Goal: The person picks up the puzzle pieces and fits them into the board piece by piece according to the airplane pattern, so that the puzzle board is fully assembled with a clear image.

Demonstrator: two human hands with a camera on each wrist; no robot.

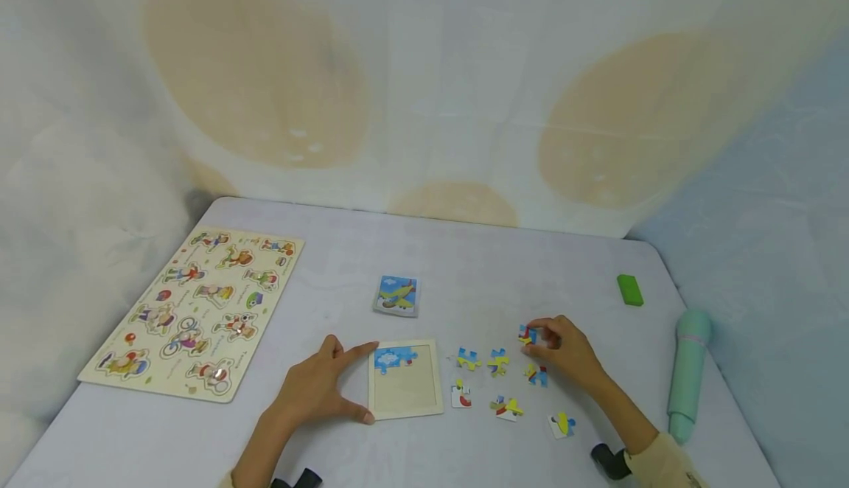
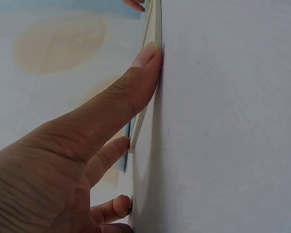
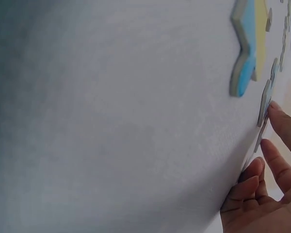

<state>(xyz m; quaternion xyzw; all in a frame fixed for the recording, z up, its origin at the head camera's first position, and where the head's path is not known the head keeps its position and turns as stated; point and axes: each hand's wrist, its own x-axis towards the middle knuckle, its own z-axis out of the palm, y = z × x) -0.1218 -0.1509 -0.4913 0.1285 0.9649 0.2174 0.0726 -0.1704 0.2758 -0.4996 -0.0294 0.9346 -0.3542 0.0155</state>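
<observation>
My left hand [image 1: 318, 385] is spread along the left side of a small wooden puzzle tray [image 1: 438, 377]. Its index fingertip touches the upper left corner and its thumb the lower left one; the left wrist view shows the thumb [image 2: 121, 92] against the tray's edge. Joined blue pieces [image 1: 394, 357] lie in the tray's upper left. To the right, my right hand [image 1: 564, 348] pinches a blue and red puzzle piece [image 1: 526, 335] between thumb and index finger, low over the table. Just below that hand lies another red and blue piece [image 1: 536, 375].
Several loose pieces, among them a white and yellow one [image 1: 561, 424], lie between and below the hands. A picture card [image 1: 396, 296] sits behind the tray. A large peg puzzle board [image 1: 199, 311] lies left; a green block [image 1: 630, 290] and a mint-green cylinder [image 1: 690, 374] lie right.
</observation>
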